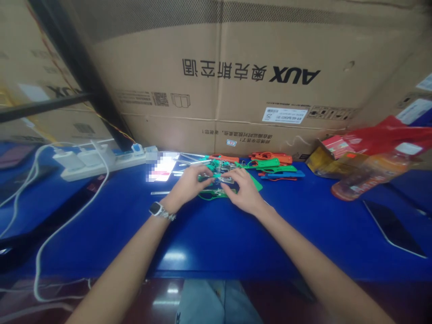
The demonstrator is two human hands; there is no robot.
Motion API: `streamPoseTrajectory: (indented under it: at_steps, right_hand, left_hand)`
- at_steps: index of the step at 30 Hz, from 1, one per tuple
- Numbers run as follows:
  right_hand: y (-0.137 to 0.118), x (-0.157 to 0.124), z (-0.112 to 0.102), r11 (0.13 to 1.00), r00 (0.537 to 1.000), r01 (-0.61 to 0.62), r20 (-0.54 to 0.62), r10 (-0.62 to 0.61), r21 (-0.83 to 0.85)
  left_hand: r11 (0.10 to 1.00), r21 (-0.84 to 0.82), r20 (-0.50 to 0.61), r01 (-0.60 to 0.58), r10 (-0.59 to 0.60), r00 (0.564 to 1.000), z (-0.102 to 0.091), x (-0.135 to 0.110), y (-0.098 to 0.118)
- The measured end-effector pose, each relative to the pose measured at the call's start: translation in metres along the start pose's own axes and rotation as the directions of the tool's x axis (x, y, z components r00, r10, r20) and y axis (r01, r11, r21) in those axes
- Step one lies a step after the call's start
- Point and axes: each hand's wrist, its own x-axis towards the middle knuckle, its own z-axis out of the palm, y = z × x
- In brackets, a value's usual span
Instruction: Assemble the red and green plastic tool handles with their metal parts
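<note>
Pinching a green tool at mid-frame between both hands, left hand and right hand work above the desk, more tools lying untouched behind.

A white power strip lies at the back left of the blue desk; cardboard boxes stand behind, a dark tablet at right.

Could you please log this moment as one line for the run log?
left hand: on green plastic piece | right hand: on same piece | nearby: orange pieces, power strip | surface: blue table
</note>
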Motion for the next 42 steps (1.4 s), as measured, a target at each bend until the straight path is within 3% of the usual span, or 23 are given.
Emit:
streamPoseTrajectory:
  at_steps: [4, 11, 13, 16, 19, 21, 24, 27, 33, 37, 42]
  right_hand:
    - [-0.003, 0.001, 0.004, 0.979, 1.000, -0.022, 0.025, 0.017, 0.201]
    - [-0.005, 0.002, 0.010, 0.953, 0.988, -0.142, -0.011, 0.151, 0.266]
    - [-0.003, 0.000, 0.010, 0.952, 0.986, -0.152, -0.022, 0.164, 0.265]
    - [-0.001, -0.002, 0.010, 0.934, 0.981, -0.182, -0.011, 0.195, 0.307]
    - [-0.001, -0.004, 0.010, 0.897, 0.971, -0.231, 0.028, 0.238, 0.378]
    - [-0.003, -0.004, 0.010, 0.876, 0.967, -0.246, 0.040, 0.252, 0.415]
    - [-0.007, -0.004, 0.009, 0.872, 0.968, -0.232, 0.010, 0.253, 0.431]
    - [-0.010, -0.004, 0.009, 0.873, 0.971, -0.207, -0.018, 0.240, 0.441]
    - [-0.007, -0.003, 0.016, 0.830, 0.962, -0.201, -0.053, 0.266, 0.521]
    - [-0.007, -0.002, 0.018, 0.842, 0.967, -0.162, -0.088, 0.240, 0.515]
    - [-0.010, -0.001, 0.019, 0.805, 0.963, -0.213, -0.020, 0.269, 0.553]
  left_hand:
    - [0.961, -0.270, 0.116, 0.055, -0.024, 0.993, -0.008, -0.010, 0.007]
    - [0.905, -0.411, 0.067, 0.110, -0.090, 0.994, 0.001, -0.019, 0.005]
    - [0.926, -0.371, 0.052, 0.070, -0.055, 0.997, 0.000, -0.022, 0.006]
    - [0.981, -0.181, 0.005, -0.073, 0.076, 0.997, -0.003, -0.025, 0.009]
    - [0.974, 0.030, -0.038, -0.223, 0.224, 0.974, -0.006, -0.026, 0.013]
    - [0.960, 0.111, -0.039, -0.255, 0.261, 0.965, -0.005, -0.026, 0.016]
    - [0.981, 0.044, -0.014, -0.187, 0.188, 0.982, 0.000, -0.026, 0.020]
    - [0.973, -0.227, -0.009, -0.026, 0.025, 1.000, 0.005, -0.025, 0.019]
    - [0.753, -0.601, 0.124, 0.268, -0.243, 0.962, 0.008, -0.023, 0.018]
    - [0.685, -0.647, 0.213, 0.335, -0.259, 0.942, 0.008, -0.023, 0.021]
    - [0.829, -0.497, 0.160, 0.256, -0.202, 0.966, 0.002, -0.024, 0.019]
